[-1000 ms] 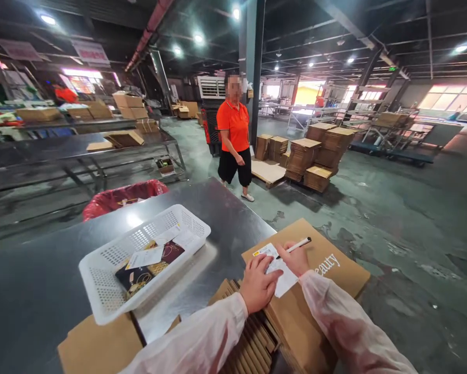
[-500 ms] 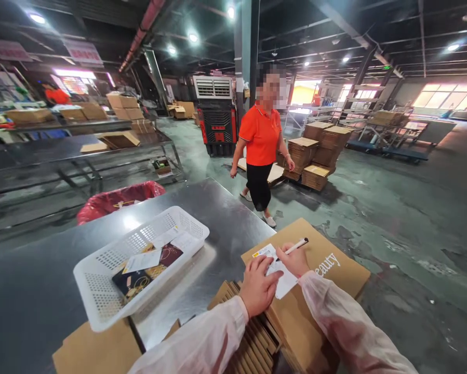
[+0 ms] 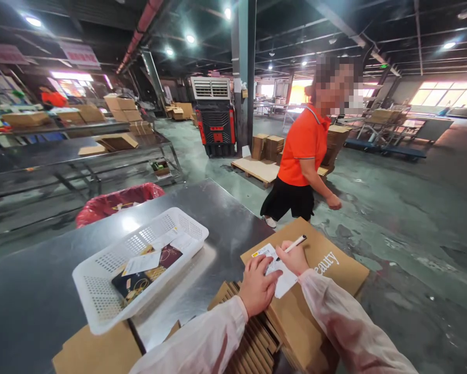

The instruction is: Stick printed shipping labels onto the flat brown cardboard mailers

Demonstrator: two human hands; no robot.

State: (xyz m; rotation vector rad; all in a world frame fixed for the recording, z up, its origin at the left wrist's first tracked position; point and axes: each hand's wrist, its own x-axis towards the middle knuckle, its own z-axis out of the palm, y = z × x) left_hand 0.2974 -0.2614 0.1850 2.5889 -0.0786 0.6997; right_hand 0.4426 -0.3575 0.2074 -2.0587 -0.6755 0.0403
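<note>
A white paper slip (image 3: 285, 284) with a yellow mark and barcode lies on a flat brown cardboard piece (image 3: 315, 322) printed with white letters. Fingers spread, my left hand (image 3: 258, 285) presses the slip flat. My right hand (image 3: 294, 258) is closed around a white pen (image 3: 296, 242) with a dark end, its tip over the slip and partly hidden by my fingers. More folded cardboard (image 3: 252, 337) is stacked beneath and to the left of my hands.
A white perforated basket (image 3: 96, 322) holding cards and dark printed packets stands on the metal table (image 3: 213, 202). Behind it is a bin with a red liner (image 3: 95, 208). A person in an orange shirt (image 3: 299, 148) walks past the table's far side, near a pallet (image 3: 252, 169) with stacked cardboard.
The person in orange has walked to the right and come closer, uncovering the pallet. My hands, the pen and the slip stay nearly in place.
</note>
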